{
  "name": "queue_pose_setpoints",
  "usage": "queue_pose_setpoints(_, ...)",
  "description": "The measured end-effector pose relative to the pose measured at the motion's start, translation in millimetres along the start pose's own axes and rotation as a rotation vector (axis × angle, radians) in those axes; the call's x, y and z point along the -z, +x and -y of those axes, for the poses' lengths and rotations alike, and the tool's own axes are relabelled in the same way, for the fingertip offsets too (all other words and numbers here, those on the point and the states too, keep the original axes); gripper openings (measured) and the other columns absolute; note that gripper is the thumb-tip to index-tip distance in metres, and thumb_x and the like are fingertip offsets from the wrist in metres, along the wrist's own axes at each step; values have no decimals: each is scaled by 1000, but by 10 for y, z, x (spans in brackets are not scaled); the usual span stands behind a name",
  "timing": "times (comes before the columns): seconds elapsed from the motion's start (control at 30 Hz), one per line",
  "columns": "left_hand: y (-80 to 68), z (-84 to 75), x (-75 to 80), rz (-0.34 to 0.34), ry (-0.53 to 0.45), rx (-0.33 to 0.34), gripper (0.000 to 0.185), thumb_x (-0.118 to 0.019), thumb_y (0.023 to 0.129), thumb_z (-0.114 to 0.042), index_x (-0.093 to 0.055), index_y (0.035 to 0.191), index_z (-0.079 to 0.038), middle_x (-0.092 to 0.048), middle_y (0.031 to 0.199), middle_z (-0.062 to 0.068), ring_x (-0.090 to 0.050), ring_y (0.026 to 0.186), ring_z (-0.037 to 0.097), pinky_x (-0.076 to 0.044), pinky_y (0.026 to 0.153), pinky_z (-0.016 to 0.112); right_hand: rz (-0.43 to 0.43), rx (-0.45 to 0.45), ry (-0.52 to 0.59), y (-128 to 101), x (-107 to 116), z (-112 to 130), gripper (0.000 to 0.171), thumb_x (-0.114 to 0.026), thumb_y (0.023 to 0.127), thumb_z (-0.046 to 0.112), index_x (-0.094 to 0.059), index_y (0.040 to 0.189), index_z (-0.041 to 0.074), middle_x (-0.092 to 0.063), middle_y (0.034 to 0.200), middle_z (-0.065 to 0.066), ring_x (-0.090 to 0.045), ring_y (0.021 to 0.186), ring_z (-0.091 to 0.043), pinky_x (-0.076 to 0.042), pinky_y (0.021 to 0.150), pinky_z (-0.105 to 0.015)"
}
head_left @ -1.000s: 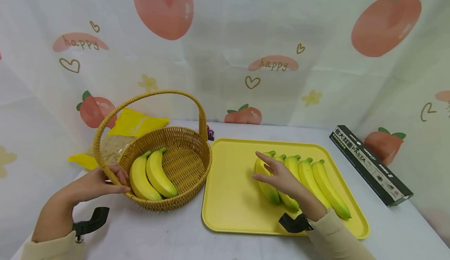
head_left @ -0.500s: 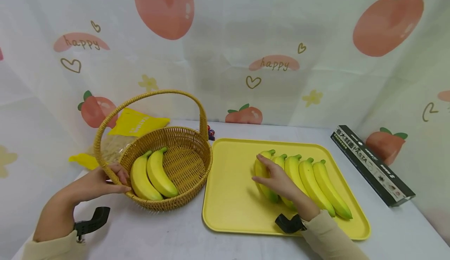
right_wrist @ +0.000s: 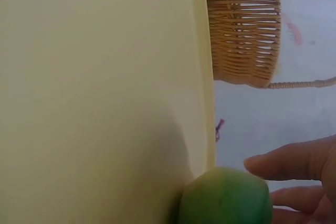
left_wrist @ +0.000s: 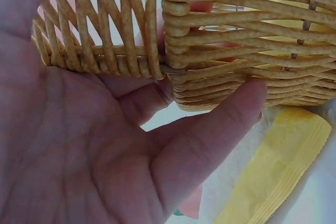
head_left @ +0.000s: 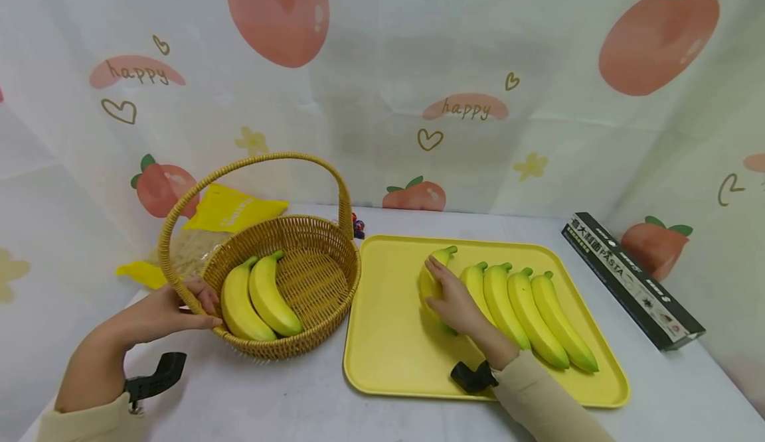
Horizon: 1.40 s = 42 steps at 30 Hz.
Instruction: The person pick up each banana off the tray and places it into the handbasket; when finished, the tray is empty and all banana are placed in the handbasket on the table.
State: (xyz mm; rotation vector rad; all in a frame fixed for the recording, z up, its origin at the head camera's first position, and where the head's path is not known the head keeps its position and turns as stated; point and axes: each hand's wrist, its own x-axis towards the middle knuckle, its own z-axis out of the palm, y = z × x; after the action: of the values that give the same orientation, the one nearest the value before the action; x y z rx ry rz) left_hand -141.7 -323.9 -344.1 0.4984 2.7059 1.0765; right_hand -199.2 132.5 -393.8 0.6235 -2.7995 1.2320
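My left hand (head_left: 170,310) grips the side of the wicker basket (head_left: 319,334) where its handle meets the rim. In the left wrist view the fingers (left_wrist: 210,150) lie against the weave. Two bananas (head_left: 271,299) lie side by side in the basket's left half. At the right, my right hand (head_left: 459,301) holds a banana (head_left: 427,289) by its middle, over the yellow tray (head_left: 388,362). Its greenish end (right_wrist: 226,198) shows between thumb and fingers in the right wrist view. Several more bananas (head_left: 534,322) lie in a slanted row on the tray's right half.
A black pasta box (head_left: 630,283) lies right of the tray. Behind the basket is a yellow and clear bag (head_left: 233,208). Small dark red and blue items (head_left: 357,225) sit behind the basket's right side. A fruit-printed cloth (head_left: 370,83) hangs at the back.
My right hand has moved left, closed round the leftmost banana and drawn it up and away from the row, leaving a gap. The left hand and basket have stayed put.
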Motion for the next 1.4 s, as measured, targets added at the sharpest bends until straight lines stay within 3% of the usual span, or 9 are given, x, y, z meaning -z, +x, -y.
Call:
queue_pose_setpoints(0.3, -1, -7, 0, -5, -1, -12, 13, -69, 83, -15, -58, 82, -8, -59, 87, 1, -50, 80, 2, -48, 66, 22, 47, -9, 159, 49, -58, -71, 66, -58, 82, -10, -27, 141, -9, -24, 151, -21, -25, 139, -33, -31, 106, -43)
queue_pose_setpoints(0.53, 4, -22, 2, -6, 7, -7, 14, -70, 83, -16, -59, 81, -8, -59, 88, 1, -50, 80, 2, -48, 65, 22, 33, -14, 65, 57, -85, -141, 66, -65, 85, 3, -31, 140, -7, -29, 149, -20, -26, 138, -34, -29, 108, -47)
queue_pose_setpoints(0.83, 0, -12, -1, -5, 13, -3, 14, -70, 83, -17, -58, 82, -8, -59, 89, 1, -50, 80, 1, -48, 66, 21, 78, -5, 37, 17, -121, -149, 75, -69, 84, 14, -26, 144, -1, -18, 153, -20, -20, 139, -37, -25, 109, -52)
queue_pose_setpoints(1.27, 7, -26, 8, -1, -3, -19, 15, -70, 82, -15, -57, 80, -8, -59, 86, 3, -50, 78, 3, -47, 65, 22, 103, -10, 20, -3, -127, -142, 80, -68, 84, 15, -21, 146, 1, -11, 154, -21, -16, 140, -37, -23, 110, -52)
queue_pose_setpoints(1.4, -3, -9, 3, -2, 4, -13, 14, -69, 83, -16, -58, 81, -8, -59, 87, 4, -50, 79, 3, -47, 65, 22, 98, -7, 24, 13, -129, -138, 81, -69, 84, 16, -19, 146, -3, -11, 154, -21, -16, 140, -37, -23, 110, -51)
